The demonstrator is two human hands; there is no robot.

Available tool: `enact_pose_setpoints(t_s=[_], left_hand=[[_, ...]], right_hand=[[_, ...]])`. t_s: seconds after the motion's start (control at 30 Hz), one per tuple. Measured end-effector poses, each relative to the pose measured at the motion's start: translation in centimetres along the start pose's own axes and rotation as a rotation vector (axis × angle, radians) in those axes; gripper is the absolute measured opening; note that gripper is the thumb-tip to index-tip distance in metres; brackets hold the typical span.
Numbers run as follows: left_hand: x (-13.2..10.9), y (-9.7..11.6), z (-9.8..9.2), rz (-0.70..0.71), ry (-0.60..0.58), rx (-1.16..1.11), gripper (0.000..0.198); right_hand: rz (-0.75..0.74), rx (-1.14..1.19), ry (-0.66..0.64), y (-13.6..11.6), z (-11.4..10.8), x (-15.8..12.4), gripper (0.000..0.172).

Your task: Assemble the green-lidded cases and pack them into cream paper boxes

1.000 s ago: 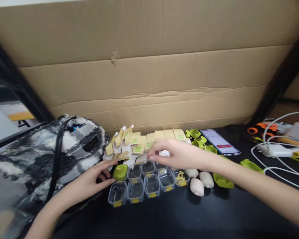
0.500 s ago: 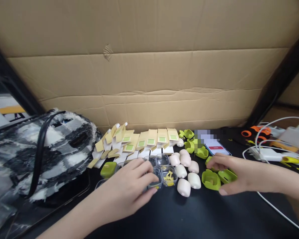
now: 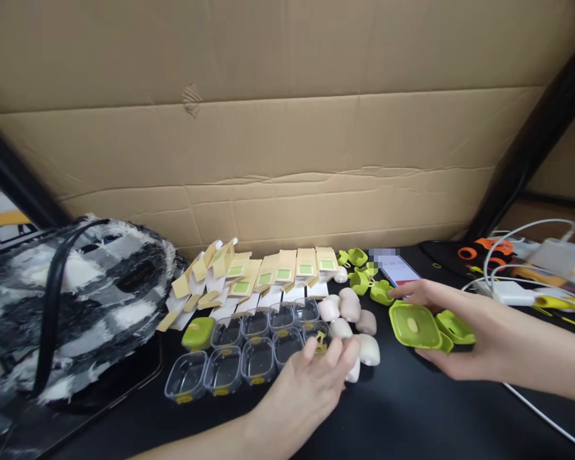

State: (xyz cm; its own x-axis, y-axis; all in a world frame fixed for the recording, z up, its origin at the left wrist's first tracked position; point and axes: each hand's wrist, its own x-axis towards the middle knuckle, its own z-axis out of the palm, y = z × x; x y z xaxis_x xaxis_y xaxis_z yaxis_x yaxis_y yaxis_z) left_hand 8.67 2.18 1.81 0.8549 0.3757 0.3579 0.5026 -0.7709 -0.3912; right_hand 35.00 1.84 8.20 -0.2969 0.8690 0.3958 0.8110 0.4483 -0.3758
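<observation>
My right hand [image 3: 464, 326] grips a square green silicone cover [image 3: 412, 326] between thumb and forefinger. Another green piece [image 3: 455, 329] shows right behind it, near the palm. Reaching over the front clear boxes, my left hand [image 3: 311, 386] has its fingers curled round a white rounded case [image 3: 354, 372], which looks like an earbud case; the fingers partly cover it. More white cases [image 3: 368, 349] sit beside and behind that one. A small yellow piece [image 3: 320, 342] lies in the clear box just beyond my left fingers. Clear plastic boxes [image 3: 186, 377] stand in two rows.
Folded cream cartons [image 3: 282, 268] lie along the cardboard wall [image 3: 278, 140]. A closed green case [image 3: 198, 333] sits left of the boxes. Further green covers [image 3: 359, 278] and a phone [image 3: 397, 268] lie at the back right. A checked bag [image 3: 124, 281] is at left, white cables [image 3: 531, 390] at right.
My left hand has moved right from the clear boxes to a white case. My right hand has closed on the green cover and turned it. The view has shifted slightly.
</observation>
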Motion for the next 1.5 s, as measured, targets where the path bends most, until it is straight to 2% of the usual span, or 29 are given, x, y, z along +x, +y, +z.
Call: enact_pose_setpoints(t_s=[0.07,0.13,0.17,0.23,0.33,0.4,0.47,0.53,0.7,0.97,1.13,1.33,1.5], left_hand=[[-0.5,0.2,0.3,0.011,0.032,0.012,0.029],[-1.0,0.1,-0.1,0.021,0.077,-0.082,0.029],[-1.3,0.1,-0.4,-0.002,0.096,-0.198,0.027],[-1.8,-0.1,-1.1,-0.180,0.095,-0.576,0.028],[-2.3,-0.2,-1.7,-0.612,0.051,-1.311,0.033],[-2.4,-0.3,-1.7,-0.824,0.086,-1.712,0.033],[-2.5,-0.5,-1.5,-0.911,0.181,-1.994,0.038],[-2.6,-0.7,-1.3,-0.933,0.268,-2.150,0.045],[-2.4,-1.2,-2.1,-0.973,0.368,-2.106,0.031],[-2.4,-2.0,-4.2,-0.999,0.275,-1.939,0.032],[-2.6,-1.9,-3.7,-0.929,0.274,-1.888,0.031],[-2.6,-1.2,-2.4,-0.958,0.244,-1.983,0.032],[-2.6,-1.1,-2.2,-0.969,0.224,-1.991,0.033]], right_hand=[[-0.154,0.021,-0.053,-0.4,-0.6,-0.1,0.049],[-0.216,0.026,0.003,-1.0,-0.7,0.0,0.054],[-0.216,0.043,0.029,-1.3,-0.6,0.2,0.054],[-0.187,0.106,0.049,-1.9,-0.1,0.6,0.052],[-0.173,0.227,0.037,-2.6,1.3,1.1,0.053],[-0.183,0.293,-0.015,-3.2,2.4,1.1,0.053],[-0.180,0.340,-0.088,-3.7,3.6,0.9,0.052],[-0.161,0.366,-0.129,-4.2,4.9,0.6,0.051],[-0.113,0.429,-0.117,-4.7,7.7,-0.1,0.055],[-0.066,0.459,-0.104,-4.3,8.8,-0.5,0.054],[-0.040,0.444,-0.113,-4.3,9.3,-0.8,0.053],[-0.214,0.326,0.002,-4.8,8.9,-0.5,0.053],[-0.249,0.310,0.019,-5.0,9.0,-0.6,0.055]])
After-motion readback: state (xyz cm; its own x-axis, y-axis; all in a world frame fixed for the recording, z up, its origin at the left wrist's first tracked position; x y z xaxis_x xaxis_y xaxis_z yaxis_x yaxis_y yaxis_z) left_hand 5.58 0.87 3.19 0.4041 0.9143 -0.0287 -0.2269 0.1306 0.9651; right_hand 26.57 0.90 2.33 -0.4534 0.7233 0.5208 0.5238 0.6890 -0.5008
